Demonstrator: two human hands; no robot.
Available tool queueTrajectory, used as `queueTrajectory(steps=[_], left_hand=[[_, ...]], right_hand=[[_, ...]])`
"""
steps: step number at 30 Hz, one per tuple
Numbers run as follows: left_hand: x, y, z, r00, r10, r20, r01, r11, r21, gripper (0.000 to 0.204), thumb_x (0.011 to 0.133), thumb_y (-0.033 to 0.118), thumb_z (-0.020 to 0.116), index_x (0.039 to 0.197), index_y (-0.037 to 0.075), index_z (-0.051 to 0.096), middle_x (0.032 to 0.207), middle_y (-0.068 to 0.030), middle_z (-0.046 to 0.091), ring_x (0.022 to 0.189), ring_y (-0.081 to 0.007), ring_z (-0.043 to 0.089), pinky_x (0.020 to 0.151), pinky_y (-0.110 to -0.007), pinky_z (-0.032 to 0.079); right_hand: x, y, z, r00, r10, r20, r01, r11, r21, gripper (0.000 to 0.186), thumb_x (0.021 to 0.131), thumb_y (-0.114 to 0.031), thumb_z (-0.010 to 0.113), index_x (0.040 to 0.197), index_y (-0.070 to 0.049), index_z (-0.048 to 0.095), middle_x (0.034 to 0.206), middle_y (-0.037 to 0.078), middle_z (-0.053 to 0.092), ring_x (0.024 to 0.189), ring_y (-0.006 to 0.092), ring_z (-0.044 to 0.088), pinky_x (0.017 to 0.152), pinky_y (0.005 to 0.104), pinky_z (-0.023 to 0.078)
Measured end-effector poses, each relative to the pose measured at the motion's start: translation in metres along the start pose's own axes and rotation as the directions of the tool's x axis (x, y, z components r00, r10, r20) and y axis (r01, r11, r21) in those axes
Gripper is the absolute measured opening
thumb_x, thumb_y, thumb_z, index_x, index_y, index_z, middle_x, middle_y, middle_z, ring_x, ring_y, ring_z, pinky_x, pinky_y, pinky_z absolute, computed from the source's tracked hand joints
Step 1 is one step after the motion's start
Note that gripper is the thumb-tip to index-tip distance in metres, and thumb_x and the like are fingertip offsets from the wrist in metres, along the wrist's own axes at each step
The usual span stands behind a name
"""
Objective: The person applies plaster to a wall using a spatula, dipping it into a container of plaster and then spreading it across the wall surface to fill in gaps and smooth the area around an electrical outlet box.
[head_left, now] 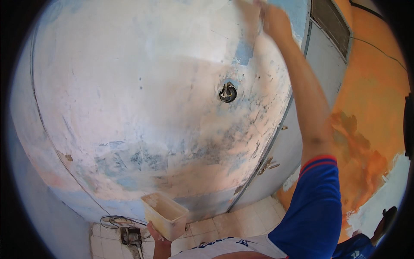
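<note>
My right hand point(276, 21) is raised high against the wall point(142, 73), at the upper edge of the view. Its fingers are closed round what looks like a putty knife point(248, 17), whose broad flat blade is blurred and partly cut off by the frame. Low down, my left hand point(158, 233) grips a rectangular plastic tub point(174, 226) from its near left side. The cream-coloured tub is tilted, and pale residue coats its inside walls. White and pinkish patches cover the wall, with blue and dark scuffed areas showing through.
A round hole with wires point(228, 92) opens in the wall. On the right stands a grey door point(312, 82) with a handle point(268, 166), beside an orange wall point(371, 95). A cable point(41, 116) runs down left to a floor box point(130, 236). Part of another person point(358, 248) shows at lower right.
</note>
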State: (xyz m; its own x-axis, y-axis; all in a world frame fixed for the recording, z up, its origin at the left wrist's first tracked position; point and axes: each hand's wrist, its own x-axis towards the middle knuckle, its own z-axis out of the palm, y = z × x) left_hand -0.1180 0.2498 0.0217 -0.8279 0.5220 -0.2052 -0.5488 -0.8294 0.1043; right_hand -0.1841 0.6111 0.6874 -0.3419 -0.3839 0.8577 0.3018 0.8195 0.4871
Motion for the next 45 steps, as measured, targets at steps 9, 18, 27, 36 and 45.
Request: queueTrajectory(steps=[9,18,27,36,45], left_hand=[[-0.008,-0.013,-0.006,0.998,0.046,0.046,-0.044,0.998,-0.052,0.071,0.092,0.054,0.042,0.149,0.012,0.039,0.144,-0.0123,0.05,0.129,-0.0363,0.05,0.109,-0.053,0.041],[-0.005,-0.023,0.011,0.998,0.032,0.06,-0.032,0.999,-0.003,0.068,0.092,0.052,0.042,0.146,0.011,0.042,0.141,-0.0134,0.052,0.126,-0.0366,0.053,0.107,-0.052,0.043],[-0.002,-0.015,-0.028,1.0,-0.03,0.001,0.03,0.998,0.057,0.07,0.092,0.054,0.041,0.147,0.01,0.042,0.141,-0.0133,0.053,0.127,-0.0368,0.052,0.107,-0.052,0.043],[0.003,-0.048,0.0,0.998,-0.046,0.042,0.045,0.999,0.027,0.07,0.093,0.054,0.04,0.148,0.011,0.04,0.14,-0.0142,0.053,0.126,-0.0373,0.053,0.106,-0.051,0.043],[0.015,-0.042,-0.014,0.998,-0.061,-0.03,0.063,0.996,0.07,0.07,0.092,0.054,0.041,0.147,0.011,0.041,0.14,-0.015,0.053,0.126,-0.0387,0.053,0.106,-0.054,0.044]], right_hand=[[-0.193,-0.072,0.061,0.898,-0.015,0.44,-0.023,0.996,0.082,0.042,0.1,-0.025,0.047,0.141,-0.024,0.055,0.129,0.014,0.065,0.117,0.0345,0.061,0.098,0.0441,0.049],[0.026,0.057,0.041,0.998,0.045,0.04,-0.045,0.999,0.006,0.037,0.086,-0.008,0.054,0.121,-0.006,0.065,0.102,0.023,0.068,0.092,0.0424,0.064,0.083,0.0497,0.05],[-0.221,-0.056,0.033,0.906,-0.048,0.421,-0.023,0.987,0.161,0.049,0.09,-0.007,0.055,0.138,-0.017,0.057,0.137,0.017,0.059,0.121,0.0364,0.059,0.105,0.0432,0.046],[0.003,0.065,0.038,0.997,-0.019,-0.081,0.013,0.997,-0.07,0.034,0.09,-0.013,0.055,0.123,-0.009,0.064,0.107,0.021,0.068,0.097,0.0397,0.064,0.085,0.0487,0.05],[-0.215,-0.041,0.016,0.892,0.076,0.446,-0.114,0.992,0.059,0.046,0.093,-0.008,0.053,0.137,-0.02,0.057,0.13,0.017,0.064,0.116,0.0341,0.062,0.093,0.0403,0.054]])
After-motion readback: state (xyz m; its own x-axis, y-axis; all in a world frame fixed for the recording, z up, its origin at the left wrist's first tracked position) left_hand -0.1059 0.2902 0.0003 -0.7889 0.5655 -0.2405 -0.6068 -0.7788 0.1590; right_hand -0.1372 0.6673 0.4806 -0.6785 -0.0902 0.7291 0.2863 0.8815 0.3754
